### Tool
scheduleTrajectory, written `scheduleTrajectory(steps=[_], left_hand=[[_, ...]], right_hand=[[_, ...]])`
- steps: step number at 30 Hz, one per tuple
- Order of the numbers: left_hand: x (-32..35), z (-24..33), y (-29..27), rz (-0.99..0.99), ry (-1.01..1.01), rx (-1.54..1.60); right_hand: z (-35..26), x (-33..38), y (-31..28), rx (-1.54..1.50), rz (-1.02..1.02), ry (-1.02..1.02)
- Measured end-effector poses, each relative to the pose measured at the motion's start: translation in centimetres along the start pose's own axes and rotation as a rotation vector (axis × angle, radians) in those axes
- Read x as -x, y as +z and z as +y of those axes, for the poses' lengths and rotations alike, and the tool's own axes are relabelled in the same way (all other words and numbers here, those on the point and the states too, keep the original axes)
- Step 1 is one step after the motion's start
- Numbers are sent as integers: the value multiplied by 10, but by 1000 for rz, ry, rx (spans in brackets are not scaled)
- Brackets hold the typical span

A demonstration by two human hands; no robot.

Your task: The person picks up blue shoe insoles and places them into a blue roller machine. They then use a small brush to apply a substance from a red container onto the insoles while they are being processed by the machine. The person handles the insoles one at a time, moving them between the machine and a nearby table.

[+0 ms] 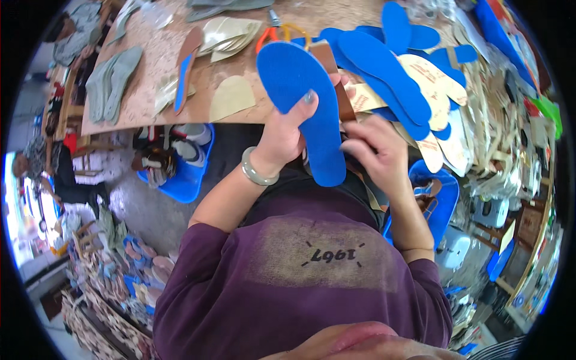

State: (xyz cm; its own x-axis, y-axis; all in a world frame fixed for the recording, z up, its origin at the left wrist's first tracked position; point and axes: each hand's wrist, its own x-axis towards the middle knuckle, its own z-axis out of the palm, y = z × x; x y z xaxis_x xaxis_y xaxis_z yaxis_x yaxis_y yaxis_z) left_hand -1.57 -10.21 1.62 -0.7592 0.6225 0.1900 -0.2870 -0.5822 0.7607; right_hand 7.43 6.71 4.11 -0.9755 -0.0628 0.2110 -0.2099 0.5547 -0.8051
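Holding a blue insole (306, 108) upright over the near edge of the counter (162, 54), between chest and worktop. Left hand (282, 135): fingers clamped on the insole's left edge near mid-length, thumb tip pressed on the blue face; pale green bangle (257, 171) on the wrist. Right hand (375, 150): fingers curled together against the insole's right edge and a brown strip (336, 81) behind it; cannot tell whether pinching strip, insole or both, since fingertips are hidden.

Surroundings, left to right: grey-green insoles (114, 81) lying flat, beige half-sole pieces (231, 96), orange-handled scissors (282, 31) just beyond the insole's toe, then a loose heap of blue insoles (390, 78) with tan undersides, overlapping and touching the brown strip's region. Blue bin of shoes (180, 162) below the counter edge.

Risks, judged:
- Single-edge grip with heel end hanging free; likely flex or slip down toward lap or bin if thumb pressure eases.
- Strip possibly shifting against the insole and ending skewed, given hidden right-hand grip.
- Right elbow or wrist close to the heap; nudging could slide pieces off the counter.
- Scissors near toe end; snag possible on reaching forward.
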Motion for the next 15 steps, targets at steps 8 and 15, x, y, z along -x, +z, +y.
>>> scheduleTrajectory(steps=[8, 15], left_hand=[[51, 24, -27, 53, -179, -309], [43, 19, -34, 172, -149, -39]], right_hand=[[5, -78, 41, -866, -62, 280], [8, -99, 50, -905, 111, 159]])
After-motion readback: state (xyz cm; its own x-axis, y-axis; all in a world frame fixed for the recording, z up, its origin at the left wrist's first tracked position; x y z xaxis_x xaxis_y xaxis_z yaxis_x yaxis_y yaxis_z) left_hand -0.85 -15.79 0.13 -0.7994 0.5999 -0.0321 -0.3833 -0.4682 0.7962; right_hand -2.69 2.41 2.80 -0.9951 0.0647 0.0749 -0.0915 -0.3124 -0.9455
